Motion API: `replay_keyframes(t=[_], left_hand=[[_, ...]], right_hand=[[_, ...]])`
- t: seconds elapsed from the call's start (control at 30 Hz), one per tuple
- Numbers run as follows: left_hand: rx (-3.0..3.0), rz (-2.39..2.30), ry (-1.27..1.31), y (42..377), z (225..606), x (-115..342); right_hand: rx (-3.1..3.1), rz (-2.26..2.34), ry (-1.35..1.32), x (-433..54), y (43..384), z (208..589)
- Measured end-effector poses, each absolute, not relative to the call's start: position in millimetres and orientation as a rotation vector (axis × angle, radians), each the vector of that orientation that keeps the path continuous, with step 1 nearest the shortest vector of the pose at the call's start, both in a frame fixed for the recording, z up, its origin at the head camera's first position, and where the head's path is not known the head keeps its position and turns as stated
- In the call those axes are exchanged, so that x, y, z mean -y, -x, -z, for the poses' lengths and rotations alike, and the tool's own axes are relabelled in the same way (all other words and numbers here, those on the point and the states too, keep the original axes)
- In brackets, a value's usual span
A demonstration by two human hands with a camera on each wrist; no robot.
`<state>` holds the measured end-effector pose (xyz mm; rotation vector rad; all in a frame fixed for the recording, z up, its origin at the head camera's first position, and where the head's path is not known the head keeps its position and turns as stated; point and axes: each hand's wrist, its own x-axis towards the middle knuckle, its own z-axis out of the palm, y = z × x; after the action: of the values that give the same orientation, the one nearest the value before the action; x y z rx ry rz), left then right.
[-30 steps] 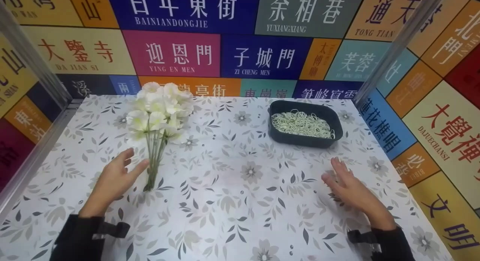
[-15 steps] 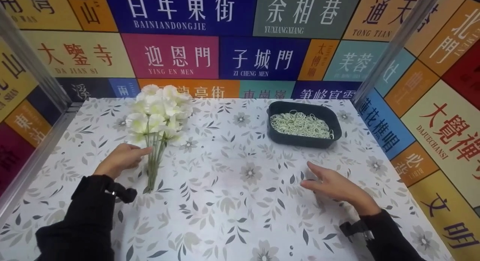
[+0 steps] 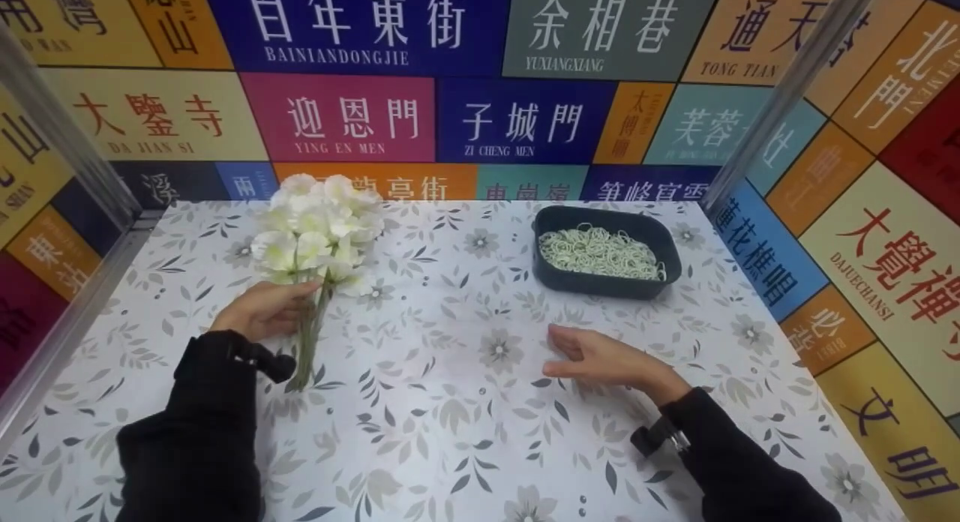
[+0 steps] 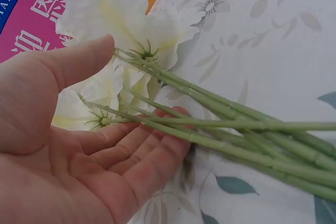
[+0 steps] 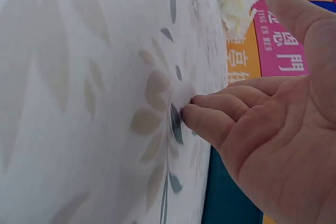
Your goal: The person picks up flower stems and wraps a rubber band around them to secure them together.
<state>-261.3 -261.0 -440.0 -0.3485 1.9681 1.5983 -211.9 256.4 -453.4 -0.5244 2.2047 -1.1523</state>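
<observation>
White artificial flowers (image 3: 319, 226) lie in a bunch at the left, their green stems (image 3: 309, 349) pointing toward me. My left hand (image 3: 266, 310) is at the upper stems, just below the blossoms. In the left wrist view its fingertips (image 4: 176, 116) reach beneath several stems (image 4: 236, 124), while the thumb (image 4: 86, 59) stays raised and apart from the fingers. Nothing is gripped there. My right hand (image 3: 600, 355) holds nothing over the middle right of the table, thumb spread from the relaxed fingers. Its palm shows in the right wrist view.
Behind the right hand stands a dark green plastic basin (image 3: 607, 286) with many pale green rubber-band-like loops (image 3: 596, 252) inside. A floral cloth (image 3: 465, 432) covers the table. Colourful panels with lettering (image 3: 525, 121) and metal posts (image 3: 787, 94) border the back and sides.
My left hand has moved up and right to the upper stems, its fingers going under them. The right hand has moved left, away from the basin's front. Flowers and basin have stayed put.
</observation>
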Motion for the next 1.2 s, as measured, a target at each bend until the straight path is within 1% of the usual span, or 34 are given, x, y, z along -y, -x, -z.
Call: replay_keyframes(t=[0.2, 0.67, 0.97, 1.2], left_hand=[[-1.803, -1.754, 0.389, 268, 446, 246], [-1.298, -2.141, 0.604, 284, 462, 200], [-1.036, -2.360, 0.652, 291, 459, 161], [-1.101, -2.466, 0.724, 293, 449, 138]], right_hand=[[-2.191, 1.125, 0.539, -229, 220, 452], [-2.129, 1.159, 0.554, -163, 230, 451], [-2.237, 1.074, 0.540, -121, 226, 432], [-2.283, 1.061, 0.499, -108, 228, 428]])
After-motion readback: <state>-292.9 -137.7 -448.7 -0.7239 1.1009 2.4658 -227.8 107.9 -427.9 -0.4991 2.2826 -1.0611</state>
